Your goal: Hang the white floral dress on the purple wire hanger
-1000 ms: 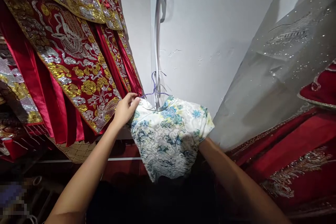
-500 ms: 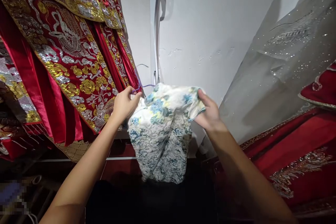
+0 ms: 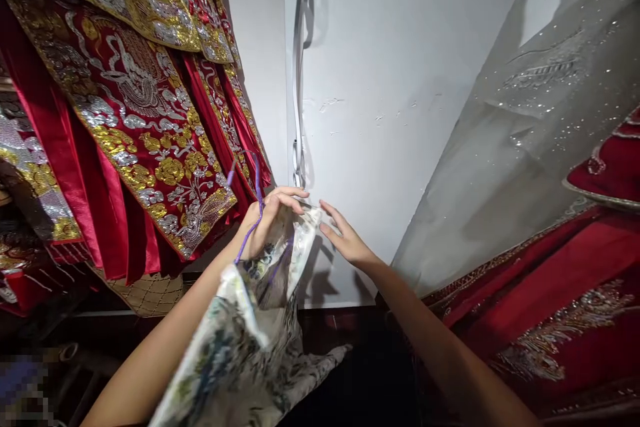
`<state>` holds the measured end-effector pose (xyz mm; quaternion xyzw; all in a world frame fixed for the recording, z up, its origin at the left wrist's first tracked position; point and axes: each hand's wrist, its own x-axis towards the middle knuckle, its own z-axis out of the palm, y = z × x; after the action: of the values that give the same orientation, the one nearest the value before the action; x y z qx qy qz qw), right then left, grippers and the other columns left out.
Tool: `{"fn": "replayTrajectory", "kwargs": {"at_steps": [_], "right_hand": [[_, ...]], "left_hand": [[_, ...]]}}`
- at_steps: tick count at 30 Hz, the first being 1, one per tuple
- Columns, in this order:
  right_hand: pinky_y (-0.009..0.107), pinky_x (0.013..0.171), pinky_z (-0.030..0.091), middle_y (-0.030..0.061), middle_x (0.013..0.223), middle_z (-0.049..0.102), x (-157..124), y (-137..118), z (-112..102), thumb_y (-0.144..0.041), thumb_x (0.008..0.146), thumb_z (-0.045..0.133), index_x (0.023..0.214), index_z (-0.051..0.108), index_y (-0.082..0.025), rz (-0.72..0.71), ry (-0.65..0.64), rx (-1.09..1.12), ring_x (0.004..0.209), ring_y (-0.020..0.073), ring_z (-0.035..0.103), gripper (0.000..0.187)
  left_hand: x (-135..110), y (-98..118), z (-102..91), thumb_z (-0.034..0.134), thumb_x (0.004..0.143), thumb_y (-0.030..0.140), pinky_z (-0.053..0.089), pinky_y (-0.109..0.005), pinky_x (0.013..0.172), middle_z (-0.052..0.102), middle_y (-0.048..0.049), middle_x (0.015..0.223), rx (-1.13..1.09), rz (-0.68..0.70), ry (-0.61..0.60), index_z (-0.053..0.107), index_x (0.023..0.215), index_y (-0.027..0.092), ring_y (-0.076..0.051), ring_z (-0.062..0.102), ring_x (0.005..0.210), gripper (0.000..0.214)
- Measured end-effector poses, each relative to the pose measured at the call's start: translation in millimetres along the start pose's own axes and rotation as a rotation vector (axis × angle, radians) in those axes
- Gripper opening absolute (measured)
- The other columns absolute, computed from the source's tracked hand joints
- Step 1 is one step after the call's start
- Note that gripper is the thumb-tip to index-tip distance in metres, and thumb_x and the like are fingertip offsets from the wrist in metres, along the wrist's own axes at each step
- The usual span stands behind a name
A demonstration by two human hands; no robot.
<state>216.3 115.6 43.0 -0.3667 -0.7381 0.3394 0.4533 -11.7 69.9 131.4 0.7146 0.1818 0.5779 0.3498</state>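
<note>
Swinging the floral blouse [image 3: 213,347] round, fast enough to blur! Shown front-on half a second ago; now twisted aside, with an opening, apparently the neckline, gaping toward the camera and the purple hanger [image 3: 257,203] slanting through it. Gripping near the top with the left hand [image 3: 263,223], curled over cloth at the fingertips; too hidden at the thumb to tell how tightly. Gone from the sleeve with the right hand [image 3: 346,238]! Poised now just beside the upper corner, parted a little between thumb and fingers, apparently holding nothing; too close to tell whether touching. Leaving, by the look of it, the weight to the left alone, with the hanger exposed inside the cloth. Hanging low between the forearms, in front of the white wall [image 3: 390,73] and below the metal rail [image 3: 297,53]; flanked by a red embroidered robe [image 3: 145,120] at left and a grey sequinned gown [image 3: 530,107] at right. On brands, labels, writing: nothing readable anywhere, just gold and silver embroidery on the robe.
</note>
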Motion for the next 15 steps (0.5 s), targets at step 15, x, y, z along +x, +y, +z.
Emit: {"fn": "replayTrajectory", "kwargs": {"at_steps": [15], "right_hand": [[0.029, 0.057, 0.048, 0.0055, 0.07, 0.069, -39, -25, -41, -0.052, 0.077, 0.074, 0.081, 0.07, -0.015, 0.286, 0.208, 0.492, 0.063, 0.0203, 0.064, 0.037]], "left_hand": [[-47, -23, -25.7, 0.056, 0.081, 0.07, 0.05, -0.054, 0.098, 0.07, -0.0132, 0.12, -0.005, -0.51, 0.339, 0.068, 0.11, 0.023, -0.034, 0.065, 0.114, 0.056]]}}
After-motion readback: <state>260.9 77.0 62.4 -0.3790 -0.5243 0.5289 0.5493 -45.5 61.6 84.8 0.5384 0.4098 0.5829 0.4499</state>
